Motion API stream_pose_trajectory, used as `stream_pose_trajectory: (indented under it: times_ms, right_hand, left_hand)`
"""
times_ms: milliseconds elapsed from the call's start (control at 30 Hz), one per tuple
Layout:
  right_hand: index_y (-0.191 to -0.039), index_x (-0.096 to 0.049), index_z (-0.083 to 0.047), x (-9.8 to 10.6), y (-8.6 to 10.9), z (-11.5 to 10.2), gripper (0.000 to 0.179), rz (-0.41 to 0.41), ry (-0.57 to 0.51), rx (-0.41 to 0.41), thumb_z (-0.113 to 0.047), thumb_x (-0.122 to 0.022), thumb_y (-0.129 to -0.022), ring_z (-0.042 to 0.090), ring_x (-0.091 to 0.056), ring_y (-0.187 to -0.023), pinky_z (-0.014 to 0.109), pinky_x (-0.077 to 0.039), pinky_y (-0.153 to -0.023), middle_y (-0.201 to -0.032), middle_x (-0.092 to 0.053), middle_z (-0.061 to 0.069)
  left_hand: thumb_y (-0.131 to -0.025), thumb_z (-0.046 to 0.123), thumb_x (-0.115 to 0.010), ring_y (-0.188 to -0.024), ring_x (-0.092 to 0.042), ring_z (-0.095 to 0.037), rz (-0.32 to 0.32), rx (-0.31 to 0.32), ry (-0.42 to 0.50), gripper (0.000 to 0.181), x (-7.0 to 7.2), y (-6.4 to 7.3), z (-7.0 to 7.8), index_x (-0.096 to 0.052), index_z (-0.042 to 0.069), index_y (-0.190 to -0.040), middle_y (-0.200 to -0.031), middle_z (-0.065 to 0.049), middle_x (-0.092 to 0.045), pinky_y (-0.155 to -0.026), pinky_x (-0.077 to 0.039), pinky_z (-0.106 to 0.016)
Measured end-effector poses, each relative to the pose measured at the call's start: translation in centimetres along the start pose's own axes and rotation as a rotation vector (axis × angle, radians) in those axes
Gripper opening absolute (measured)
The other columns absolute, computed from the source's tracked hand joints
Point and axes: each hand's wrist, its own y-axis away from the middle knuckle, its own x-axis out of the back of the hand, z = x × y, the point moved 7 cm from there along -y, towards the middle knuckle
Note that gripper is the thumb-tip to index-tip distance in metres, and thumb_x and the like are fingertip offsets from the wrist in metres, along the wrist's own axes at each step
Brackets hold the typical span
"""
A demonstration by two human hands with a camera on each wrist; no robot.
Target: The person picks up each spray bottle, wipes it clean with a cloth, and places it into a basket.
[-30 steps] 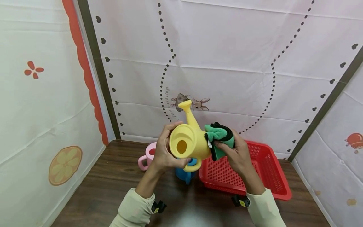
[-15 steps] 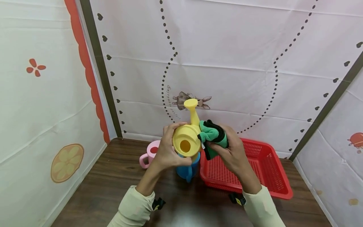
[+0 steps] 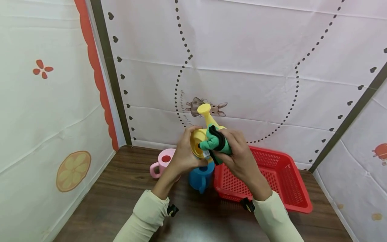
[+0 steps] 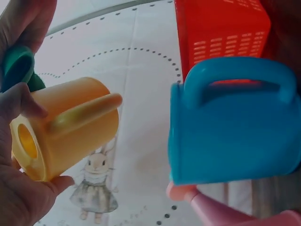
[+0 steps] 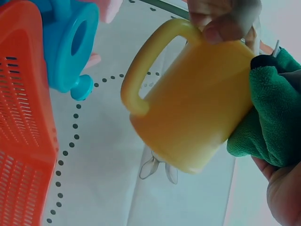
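Observation:
Held in the air is a yellow watering can (image 3: 197, 138), spout pointing up and away. My left hand (image 3: 185, 155) grips its open-topped end from the left, thumb low and fingers over the upper side. My right hand (image 3: 240, 154) holds a folded green cloth (image 3: 213, 143) with black edging against the can's right side, by the top opening. In the head view the cloth hides much of the can's body. The right wrist view shows the can's handle (image 5: 141, 66) and smooth wall, with the cloth (image 5: 277, 113) touching it.
On the dark wooden table (image 3: 127, 198) stand a pink watering can (image 3: 163, 159) to the left and a blue watering can (image 3: 201, 176) below the hands. A red perforated basket (image 3: 284, 181) lies to the right. A printed white cloth wall rises behind.
My right hand has moved left with the green cloth, from the can's side towards its top opening. The yellow can has tilted and shifted slightly right in the left hand.

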Motion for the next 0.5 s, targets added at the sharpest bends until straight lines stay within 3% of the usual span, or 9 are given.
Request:
stream_pose_trajectory:
  times_ms: [133, 267, 500]
  right_hand:
    - [-0.148, -0.064, -0.007, -0.5, -0.4, -0.3, 0.061, -0.013, 0.052, 0.022, -0.010, -0.091, -0.094, 0.040, -0.060, -0.131, 0.061, -0.062, -0.104, -0.142, -0.069, 0.019]
    - [-0.148, -0.064, -0.006, -0.5, -1.1, -0.6, 0.062, -0.017, 0.091, 0.044, -0.010, -0.092, -0.093, 0.040, -0.061, -0.129, 0.059, -0.063, -0.103, -0.141, -0.069, 0.020]
    - [-0.149, -0.063, -0.003, -0.1, -2.5, 0.3, 0.057, -0.061, 0.077, 0.027, -0.010, -0.087, -0.098, 0.041, -0.058, -0.132, 0.060, -0.061, -0.105, -0.145, -0.067, 0.021]
  left_hand:
    - [-0.060, -0.010, -0.091, -0.125, -0.060, -0.027, -0.029, 0.067, 0.119, 0.108, -0.9, -0.7, -1.1, -0.043, 0.012, -0.155, -0.148, -0.013, -0.059, -0.105, -0.056, -0.040]
    - [-0.059, -0.016, -0.086, -0.121, -0.061, -0.029, -0.030, 0.052, 0.205, 0.108, -1.3, -1.5, -1.3, -0.041, 0.009, -0.154, -0.145, -0.019, -0.057, -0.101, -0.059, -0.037]
    - [-0.059, -0.012, -0.087, -0.127, -0.055, -0.026, 0.025, 0.018, 0.160, 0.103, -1.2, -2.5, -1.3, -0.048, 0.006, -0.153, -0.146, -0.020, -0.053, -0.105, -0.054, -0.034]
